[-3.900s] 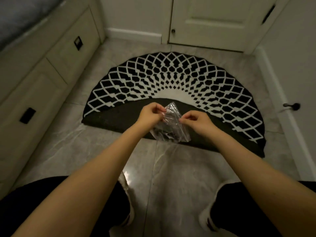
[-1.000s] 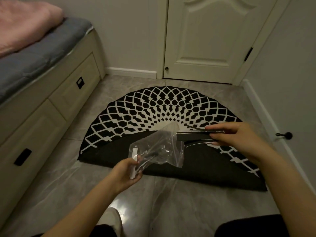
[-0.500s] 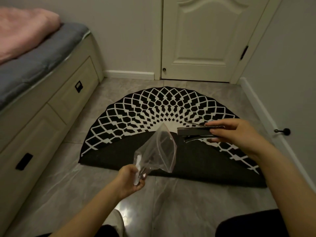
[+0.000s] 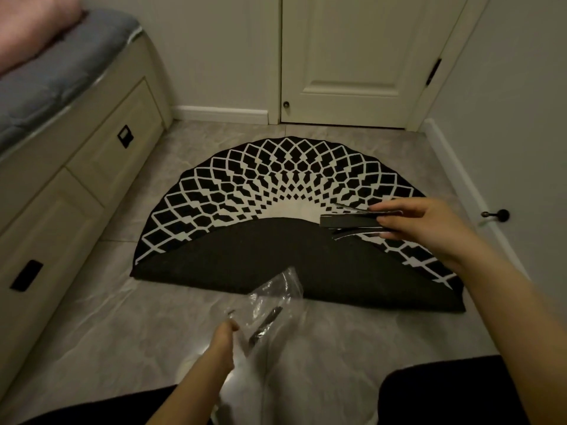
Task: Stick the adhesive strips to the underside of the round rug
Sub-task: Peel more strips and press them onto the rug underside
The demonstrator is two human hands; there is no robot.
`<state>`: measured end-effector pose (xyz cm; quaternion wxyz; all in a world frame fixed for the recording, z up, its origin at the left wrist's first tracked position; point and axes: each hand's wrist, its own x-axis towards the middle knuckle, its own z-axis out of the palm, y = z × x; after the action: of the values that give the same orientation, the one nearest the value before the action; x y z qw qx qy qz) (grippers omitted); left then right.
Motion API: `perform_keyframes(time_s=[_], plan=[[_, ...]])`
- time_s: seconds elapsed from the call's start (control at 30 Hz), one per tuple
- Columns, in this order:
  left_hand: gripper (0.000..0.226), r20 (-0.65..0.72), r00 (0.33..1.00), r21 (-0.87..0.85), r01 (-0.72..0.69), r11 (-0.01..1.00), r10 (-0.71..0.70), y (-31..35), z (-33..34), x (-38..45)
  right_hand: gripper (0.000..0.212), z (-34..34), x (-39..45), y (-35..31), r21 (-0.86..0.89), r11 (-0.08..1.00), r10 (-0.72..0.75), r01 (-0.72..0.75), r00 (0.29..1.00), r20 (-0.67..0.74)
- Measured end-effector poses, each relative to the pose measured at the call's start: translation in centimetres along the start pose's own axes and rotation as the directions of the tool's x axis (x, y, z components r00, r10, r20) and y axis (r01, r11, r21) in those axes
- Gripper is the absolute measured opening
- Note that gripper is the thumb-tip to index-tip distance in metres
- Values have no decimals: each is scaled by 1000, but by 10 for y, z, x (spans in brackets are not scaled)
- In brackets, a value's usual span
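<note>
The round rug (image 4: 276,185) lies on the tiled floor, black with a white diamond pattern. Its near half is folded over, so the dark underside (image 4: 245,259) faces up. My right hand (image 4: 429,225) pinches a bunch of dark adhesive strips (image 4: 349,223) above the rug's right part. My left hand (image 4: 222,342) grips a clear plastic bag (image 4: 270,308) low over the floor, just in front of the folded edge. A dark strip shows inside the bag.
A bed base with drawers (image 4: 76,167) runs along the left, topped by a grey mattress (image 4: 52,84). A closed white door (image 4: 352,56) stands behind the rug. A black door stopper (image 4: 495,214) sticks out of the right wall. My knees fill the bottom edge.
My left hand has dropped with the plastic bag towards the floor and nearer to me. The right hand keeps holding the strips in about the same place over the rug.
</note>
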<state>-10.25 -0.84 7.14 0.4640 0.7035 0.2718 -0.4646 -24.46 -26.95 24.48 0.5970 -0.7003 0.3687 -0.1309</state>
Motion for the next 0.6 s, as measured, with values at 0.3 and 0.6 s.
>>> perform_keyframes(time_s=[0.3, 0.6], plan=[[21, 19, 952, 203, -302, 932, 304, 51, -2, -21, 27, 30, -1, -3, -187, 982, 19, 16, 983, 185], [108, 566, 463, 609, -792, 32, 682, 91, 16, -102, 26, 62, -1, 1, -338, 938, 28, 76, 956, 293]])
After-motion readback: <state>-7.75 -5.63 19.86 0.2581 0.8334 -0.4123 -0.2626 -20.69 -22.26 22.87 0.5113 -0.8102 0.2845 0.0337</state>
